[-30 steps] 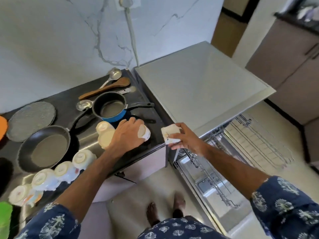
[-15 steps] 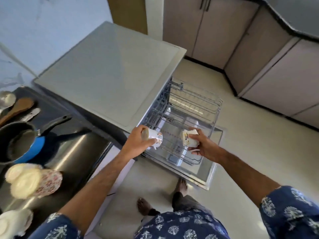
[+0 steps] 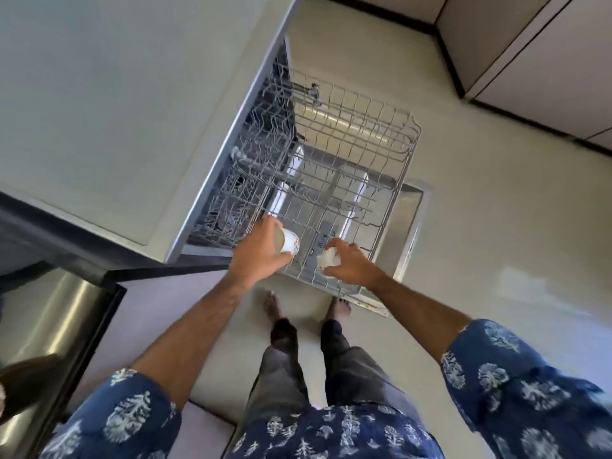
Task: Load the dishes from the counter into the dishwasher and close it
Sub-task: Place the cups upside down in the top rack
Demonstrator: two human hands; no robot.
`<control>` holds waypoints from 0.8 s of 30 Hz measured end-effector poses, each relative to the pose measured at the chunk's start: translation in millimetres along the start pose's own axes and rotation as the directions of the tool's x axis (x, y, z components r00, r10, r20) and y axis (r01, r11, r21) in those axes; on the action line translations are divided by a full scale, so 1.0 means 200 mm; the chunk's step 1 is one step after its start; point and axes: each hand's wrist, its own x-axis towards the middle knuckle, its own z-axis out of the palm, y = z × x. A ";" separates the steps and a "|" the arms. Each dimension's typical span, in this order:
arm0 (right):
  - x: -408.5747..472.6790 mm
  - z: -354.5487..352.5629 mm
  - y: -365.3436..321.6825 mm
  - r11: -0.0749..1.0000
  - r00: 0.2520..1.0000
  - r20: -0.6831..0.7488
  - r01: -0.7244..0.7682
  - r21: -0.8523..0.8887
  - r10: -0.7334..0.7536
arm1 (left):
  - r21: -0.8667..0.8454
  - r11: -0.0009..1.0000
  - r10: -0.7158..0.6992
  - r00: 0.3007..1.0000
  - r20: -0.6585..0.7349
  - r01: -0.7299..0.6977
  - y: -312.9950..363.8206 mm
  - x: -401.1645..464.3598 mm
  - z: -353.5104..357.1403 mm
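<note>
The left hand (image 3: 261, 251) grips a floral cup (image 3: 288, 241) on its side, over the near left corner of the pulled-out wire rack (image 3: 347, 180). The right hand (image 3: 347, 268) holds a white cup (image 3: 328, 258) above the rack's near edge. The dishwasher door (image 3: 409, 226) lies open beneath the rack.

The pale floor (image 3: 480, 226) carried the dishwasher (image 3: 139, 111), its wire rack (image 3: 347, 167) pulled out over the lowered door (image 3: 409, 220). Two bare feet (image 3: 275, 304) stood just beside the door.
</note>
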 end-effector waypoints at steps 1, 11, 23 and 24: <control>0.03 0.04 0.01 1.000 1.000 -0.003 -0.010 -0.024 0.010 | 0.050 0.999 0.009 1.000 0.003 -0.010 -0.01 0.03 0.04; 0.25 0.28 0.09 0.981 0.978 -0.170 -0.140 -0.134 0.116 | 0.420 0.883 0.156 0.976 0.154 -0.207 -0.13 0.31 0.34; 0.26 0.27 0.13 0.965 0.984 -0.131 -0.144 -0.218 0.118 | 0.493 0.762 0.239 0.890 0.389 -0.420 -0.12 0.40 0.46; 0.26 0.26 0.14 0.966 0.986 -0.119 -0.143 -0.215 0.120 | 0.477 0.769 0.240 0.883 0.403 -0.426 -0.11 0.40 0.46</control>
